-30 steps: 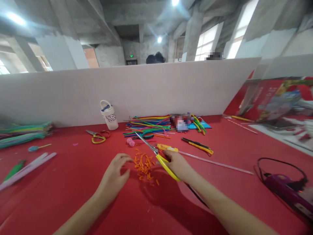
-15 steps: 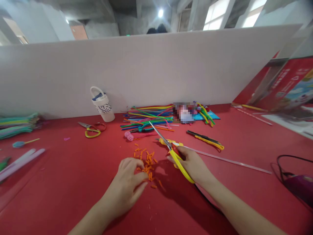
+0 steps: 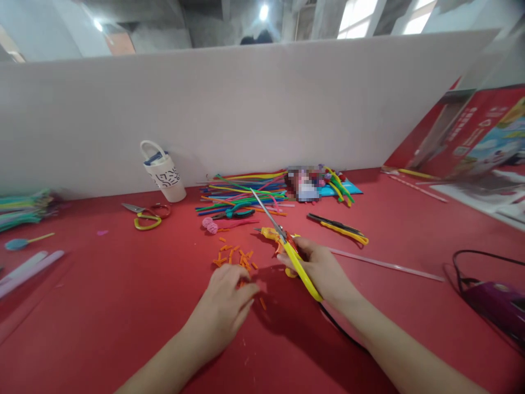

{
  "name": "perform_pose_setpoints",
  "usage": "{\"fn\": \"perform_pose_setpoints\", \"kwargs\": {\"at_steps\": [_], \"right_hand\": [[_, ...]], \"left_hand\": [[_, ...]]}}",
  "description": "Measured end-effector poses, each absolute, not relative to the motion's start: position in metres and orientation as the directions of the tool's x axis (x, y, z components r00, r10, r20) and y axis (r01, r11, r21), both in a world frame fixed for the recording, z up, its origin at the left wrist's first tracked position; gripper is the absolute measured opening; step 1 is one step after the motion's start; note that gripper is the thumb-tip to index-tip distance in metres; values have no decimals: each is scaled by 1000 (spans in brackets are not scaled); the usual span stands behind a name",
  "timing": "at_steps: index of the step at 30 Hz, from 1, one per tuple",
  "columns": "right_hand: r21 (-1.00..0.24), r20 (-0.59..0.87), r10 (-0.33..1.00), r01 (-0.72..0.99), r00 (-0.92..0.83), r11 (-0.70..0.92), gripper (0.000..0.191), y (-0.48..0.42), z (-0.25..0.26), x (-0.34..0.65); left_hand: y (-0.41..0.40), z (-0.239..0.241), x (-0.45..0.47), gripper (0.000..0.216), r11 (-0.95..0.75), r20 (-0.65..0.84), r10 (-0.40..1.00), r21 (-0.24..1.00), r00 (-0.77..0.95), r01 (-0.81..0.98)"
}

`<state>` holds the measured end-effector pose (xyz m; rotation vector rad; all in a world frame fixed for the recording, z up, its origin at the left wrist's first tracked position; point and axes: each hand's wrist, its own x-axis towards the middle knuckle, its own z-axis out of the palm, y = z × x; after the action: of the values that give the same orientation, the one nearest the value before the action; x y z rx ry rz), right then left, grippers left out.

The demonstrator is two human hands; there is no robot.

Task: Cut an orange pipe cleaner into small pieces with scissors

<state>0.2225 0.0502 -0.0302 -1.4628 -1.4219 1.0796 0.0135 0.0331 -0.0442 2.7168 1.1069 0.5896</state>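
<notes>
Short cut orange pipe cleaner pieces (image 3: 246, 257) lie loosely piled on the red table. Over the near part of this pile my left hand (image 3: 223, 298) is curled, palm down, with some orange showing between thumb and forefinger; the rest of its grasp is hidden. My right hand (image 3: 326, 271) grips scissors (image 3: 297, 267) with yellow and red handles, their blades pointing away and up to the left. Under the scissors lies a yellow glue gun (image 3: 269, 234), partly covered by the hand, its dark cord running towards me.
Behind the pile lie pliers (image 3: 240, 213), pink pom-pom stems (image 3: 210, 225) and colourful pipe cleaners (image 3: 229, 189). A white tumbler (image 3: 166, 178) and second scissors (image 3: 147, 215) stand left. To the right are tweezers (image 3: 338, 227), a clear stick (image 3: 385, 262) and a purple corded device (image 3: 498, 303). A white panel (image 3: 246, 109) borders the back.
My left hand has shifted slightly right over the pile, and several orange pieces near its thumb no longer show. The scissors stay in my right hand. The whole view has shifted a little.
</notes>
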Motion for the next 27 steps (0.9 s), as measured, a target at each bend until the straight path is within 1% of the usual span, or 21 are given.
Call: {"fn": "perform_pose_setpoints", "kwargs": {"at_steps": [2, 5, 7, 8, 9, 10, 12, 13, 14, 15, 16, 17, 18, 19, 21, 23, 27], "right_hand": [[-955, -35, 999, 294, -1, -33, 25, 50, -31, 223], [-958, -39, 999, 284, -8, -35, 22, 50, -32, 222], [-959, -42, 999, 282, -14, -36, 21, 49, -32, 221], [-959, -43, 999, 281, -15, -37, 21, 49, -33, 220], [-960, -44, 999, 279, -18, -37, 21, 49, -33, 219], [-961, -46, 999, 274, -23, -38, 22, 49, -33, 218], [-966, -56, 998, 255, -42, -43, 25, 47, -32, 215], [-969, -69, 996, 241, -61, -53, 27, 45, -31, 213], [-972, -87, 993, 227, -83, -66, 30, 43, -30, 210], [-974, -109, 988, 212, -108, -84, 32, 40, -28, 207], [-975, -134, 982, 198, -134, -106, 33, 36, -27, 204], [-974, -157, 975, 187, -157, -127, 33, 32, -27, 201], [-973, -178, 969, 180, -173, -146, 33, 28, -26, 197], [-971, -192, 964, 176, -183, -160, 32, 24, -26, 194], [-972, -203, 959, 160, -199, -172, 29, 18, -27, 188], [-975, -211, 953, 114, -219, -190, 28, 13, -27, 184], [-960, -256, 923, -37, -287, -278, 29, 8, -27, 178]], "left_hand": [[30, -45, 22, 20, -782, 261, 623, 209, 737, 586], [27, -50, 32, 20, -806, 225, 592, 132, 774, 577], [27, -53, 35, 20, -802, 216, 597, 135, 773, 582], [28, -52, 34, 21, -790, 219, 614, 179, 759, 587], [28, -51, 33, 20, -760, 225, 647, 260, 728, 596], [29, -48, 30, 19, -700, 227, 705, 375, 672, 608], [30, -41, 24, 17, -475, 172, 848, 666, 501, 575], [29, -37, 20, 16, -320, 105, 906, 801, 409, 505], [28, -33, 17, 15, -156, 14, 942, 903, 336, 401], [26, -30, 14, 12, 1, -84, 952, 963, 295, 271], [23, -29, 12, 8, 144, -178, 946, 980, 270, 141], [19, -28, 11, 7, 268, -266, 928, 963, 260, 27], [15, -29, 11, 11, 358, -331, 908, 932, 257, -64], [11, -30, 11, 16, 409, -365, 893, 903, 265, -134], [5, -34, 13, 22, 443, -376, 881, 868, 287, -224], [2, -37, 14, 27, 441, -357, 883, 854, 305, -275], [2, -42, 16, 37, 437, -340, 881, 851, 329, -292]]}}
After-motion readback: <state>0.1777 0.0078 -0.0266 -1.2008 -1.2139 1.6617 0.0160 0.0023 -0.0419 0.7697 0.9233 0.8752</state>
